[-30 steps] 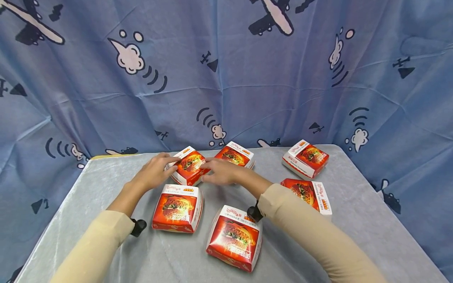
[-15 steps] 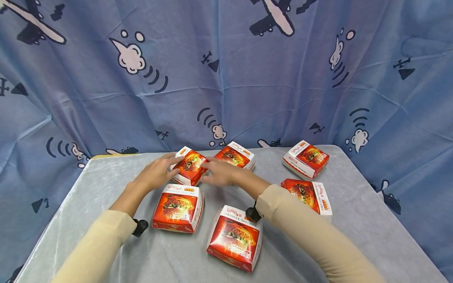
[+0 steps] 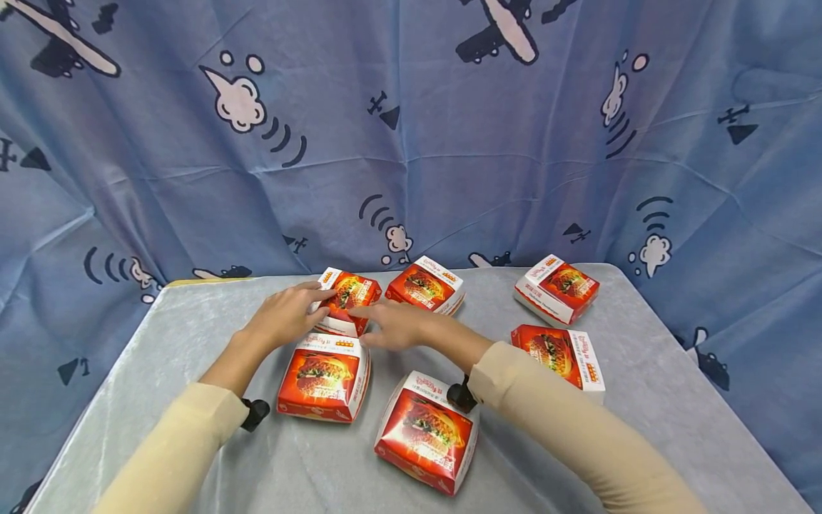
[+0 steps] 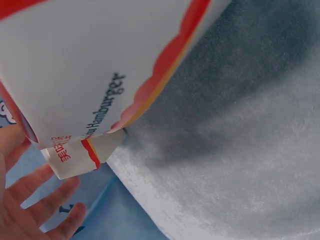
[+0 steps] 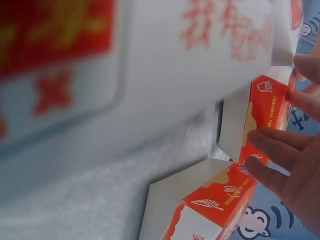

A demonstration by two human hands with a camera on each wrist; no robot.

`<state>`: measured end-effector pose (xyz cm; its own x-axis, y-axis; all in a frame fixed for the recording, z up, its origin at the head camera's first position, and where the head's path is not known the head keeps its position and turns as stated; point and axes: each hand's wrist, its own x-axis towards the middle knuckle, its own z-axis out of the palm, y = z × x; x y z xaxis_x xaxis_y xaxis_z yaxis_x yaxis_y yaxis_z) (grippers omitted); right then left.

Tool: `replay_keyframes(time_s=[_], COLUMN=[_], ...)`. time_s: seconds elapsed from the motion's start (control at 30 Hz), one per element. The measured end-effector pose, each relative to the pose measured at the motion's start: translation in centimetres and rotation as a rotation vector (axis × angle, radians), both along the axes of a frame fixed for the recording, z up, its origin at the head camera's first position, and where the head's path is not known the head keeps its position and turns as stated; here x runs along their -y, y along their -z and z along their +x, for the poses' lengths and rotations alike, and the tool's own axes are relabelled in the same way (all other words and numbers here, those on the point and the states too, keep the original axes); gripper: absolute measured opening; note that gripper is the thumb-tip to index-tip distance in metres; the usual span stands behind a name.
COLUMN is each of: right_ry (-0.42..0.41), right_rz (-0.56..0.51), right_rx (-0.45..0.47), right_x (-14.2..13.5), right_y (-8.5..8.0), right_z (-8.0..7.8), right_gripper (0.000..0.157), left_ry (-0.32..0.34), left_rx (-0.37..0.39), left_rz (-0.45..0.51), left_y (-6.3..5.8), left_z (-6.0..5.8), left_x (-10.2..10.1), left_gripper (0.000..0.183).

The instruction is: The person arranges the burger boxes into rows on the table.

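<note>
Both hands are at a red and white hamburger box (image 3: 353, 289) at the back left of the table. My left hand (image 3: 285, 314) lies along its left side, fingers stretched over the lid's edge. From the right, my right hand (image 3: 398, 325) reaches its near right corner with extended fingers. In the right wrist view, that box (image 5: 267, 107) has the relaxed, spread fingers (image 5: 275, 145) right against it. A second hamburger box (image 3: 321, 378) sits directly in front of it, close at its near edge. Another hamburger box (image 3: 425, 285) stands just right, partly behind the right hand.
A hamburger box (image 3: 424, 432) lies at the front middle, below the right wrist. Two more, a far box (image 3: 557, 288) and a nearer box (image 3: 559, 353) partly covered by the sleeve, stand at the right. The grey cloth-covered table (image 3: 661, 371) ends at a blue curtain (image 3: 449, 143).
The back-left box has turned slightly counterclockwise, its left edge now steeper in view. My right hand has shifted a little nearer and left along its side. My left hand moved slightly right.
</note>
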<state>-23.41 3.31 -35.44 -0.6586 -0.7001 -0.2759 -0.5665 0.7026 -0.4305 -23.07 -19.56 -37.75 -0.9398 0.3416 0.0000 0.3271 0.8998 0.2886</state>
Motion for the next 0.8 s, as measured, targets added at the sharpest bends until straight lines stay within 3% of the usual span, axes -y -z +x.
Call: replay_keyframes(time_s=[0.37,0.6,0.8], right_ry=[-0.071,0.001,0.043], right_rz=[-0.046,0.001,0.029], right_rx=[-0.011,-0.026,-0.031], right_x=[-0.5,-1.3,-1.4], right_y=[-0.3,-0.5,-0.7], right_z=[-0.2,-0.5,-0.7], right_gripper=[0.056,0.057,0.057], left_ry=[-0.026,-0.032,-0.044], left_rx=[-0.007,-0.093,-0.038], left_rz=[0.033,0.04,0.056], left_y=[-0.5,-0.5,-0.2], left_z=[0.2,-0.1,-0.4], left_x=[0.1,0.5,0.7], left_gripper=[0.041,0.048,0.052])
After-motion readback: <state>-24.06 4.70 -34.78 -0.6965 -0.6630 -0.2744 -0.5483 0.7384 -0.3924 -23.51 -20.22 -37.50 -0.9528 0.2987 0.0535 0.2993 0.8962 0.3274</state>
